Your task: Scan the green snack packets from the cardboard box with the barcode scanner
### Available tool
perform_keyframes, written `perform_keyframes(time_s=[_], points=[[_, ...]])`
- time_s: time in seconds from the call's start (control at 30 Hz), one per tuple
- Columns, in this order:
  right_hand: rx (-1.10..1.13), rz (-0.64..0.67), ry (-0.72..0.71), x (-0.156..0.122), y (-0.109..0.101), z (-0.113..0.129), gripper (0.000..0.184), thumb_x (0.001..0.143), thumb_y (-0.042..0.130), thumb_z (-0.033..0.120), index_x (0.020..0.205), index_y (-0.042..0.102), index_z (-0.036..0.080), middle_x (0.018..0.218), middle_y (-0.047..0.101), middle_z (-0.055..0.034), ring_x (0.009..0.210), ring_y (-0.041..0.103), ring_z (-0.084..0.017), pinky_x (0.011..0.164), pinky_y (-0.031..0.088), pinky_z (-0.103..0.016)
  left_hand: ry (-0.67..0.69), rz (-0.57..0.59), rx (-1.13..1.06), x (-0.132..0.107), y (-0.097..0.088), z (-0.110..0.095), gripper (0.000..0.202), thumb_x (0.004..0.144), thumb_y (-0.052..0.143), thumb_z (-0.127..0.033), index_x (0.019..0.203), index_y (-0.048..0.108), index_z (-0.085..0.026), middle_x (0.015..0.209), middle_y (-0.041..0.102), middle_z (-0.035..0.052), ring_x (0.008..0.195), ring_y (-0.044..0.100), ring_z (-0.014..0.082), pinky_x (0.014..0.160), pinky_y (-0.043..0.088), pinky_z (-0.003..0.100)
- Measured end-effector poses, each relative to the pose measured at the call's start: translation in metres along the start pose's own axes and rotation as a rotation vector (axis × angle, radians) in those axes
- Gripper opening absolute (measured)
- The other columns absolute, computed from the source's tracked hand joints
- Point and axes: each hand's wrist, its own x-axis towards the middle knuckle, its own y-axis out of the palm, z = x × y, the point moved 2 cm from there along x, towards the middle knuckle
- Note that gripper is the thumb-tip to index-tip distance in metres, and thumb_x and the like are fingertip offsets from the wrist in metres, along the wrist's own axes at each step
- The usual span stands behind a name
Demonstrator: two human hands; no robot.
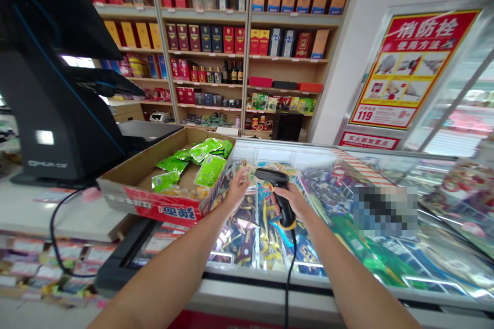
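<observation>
My right hand (pixel 290 198) is wrapped round the grip of a black barcode scanner (pixel 273 177) with yellow trim at its base. Its black cable (pixel 290 267) hangs down over the freezer's front edge. My left hand (pixel 239 186) pinches a small clear, yellowish packet (pixel 251 179) just in front of the scanner's head; its print is too blurred to read. Left of that hand, an open cardboard box (pixel 154 205) with a red front holds several green packets (pixel 210 170). Both hands are above the glass top of a chest freezer (pixel 316 152).
A black checkout terminal (pixel 57 87) stands on the white counter (pixel 23 211) at the left. Colourful wrapped goods (pixel 243 226) lie under the freezer glass. Behind are shelves (pixel 208 15) of boxes and bottles. A red fire-hydrant sign (pixel 412 69) hangs on the right; one freezer patch is pixelated.
</observation>
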Motion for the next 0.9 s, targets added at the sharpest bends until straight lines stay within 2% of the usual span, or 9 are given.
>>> perform_keyframes(time_s=[0.17, 0.3, 0.47, 0.77, 0.9], points=[[-0.037, 0.042, 0.043, -0.002, 0.000, 0.000, 0.030, 0.069, 0.071, 0.041, 0.080, 0.060, 0.015, 0.051, 0.061, 0.0010, 0.034, 0.052, -0.012, 0.034, 0.043, -0.023, 0.033, -0.160, -0.103, 0.005, -0.006, 0.000, 0.046, 0.060, 0.079, -0.026, 0.099, 0.058, -0.021, 0.083, 0.064, 0.0008, 0.077, 0.064, 0.0157, 0.063, 0.053, 0.025], [-0.136, 0.093, 0.103, -0.002, -0.001, -0.003, 0.028, 0.071, 0.069, 0.041, 0.078, 0.061, 0.015, 0.050, 0.062, -0.0001, 0.033, 0.052, -0.013, 0.032, 0.042, -0.023, 0.070, -0.228, -0.189, 0.007, -0.009, 0.000, 0.046, 0.061, 0.078, -0.026, 0.099, 0.053, -0.022, 0.091, 0.066, 0.0010, 0.082, 0.067, 0.0169, 0.070, 0.056, 0.031], [-0.140, 0.078, 0.102, -0.003, -0.002, -0.002, 0.027, 0.072, 0.069, 0.041, 0.074, 0.060, 0.016, 0.049, 0.060, 0.0006, 0.032, 0.051, -0.013, 0.033, 0.041, -0.023, 0.098, -0.271, -0.193, 0.008, -0.011, 0.000, 0.044, 0.064, 0.075, -0.025, 0.102, 0.053, -0.021, 0.096, 0.066, 0.0021, 0.084, 0.066, 0.0172, 0.072, 0.058, 0.033], [-0.149, 0.098, 0.088, -0.006, 0.002, 0.002, 0.028, 0.071, 0.070, 0.041, 0.071, 0.059, 0.015, 0.049, 0.059, 0.0005, 0.033, 0.051, -0.013, 0.032, 0.041, -0.022, 0.156, -0.284, -0.070, 0.014, -0.013, 0.006, 0.035, 0.070, 0.069, -0.021, 0.102, 0.056, -0.020, 0.094, 0.067, 0.0033, 0.089, 0.065, 0.0164, 0.068, 0.056, 0.024], [-0.146, 0.108, 0.088, -0.007, 0.002, 0.003, 0.027, 0.071, 0.069, 0.040, 0.071, 0.059, 0.015, 0.050, 0.059, 0.0005, 0.034, 0.052, -0.013, 0.032, 0.041, -0.023, 0.118, -0.296, -0.033, 0.014, -0.013, 0.005, 0.035, 0.071, 0.067, -0.020, 0.104, 0.056, -0.021, 0.097, 0.067, 0.0031, 0.093, 0.065, 0.0163, 0.069, 0.056, 0.022]])
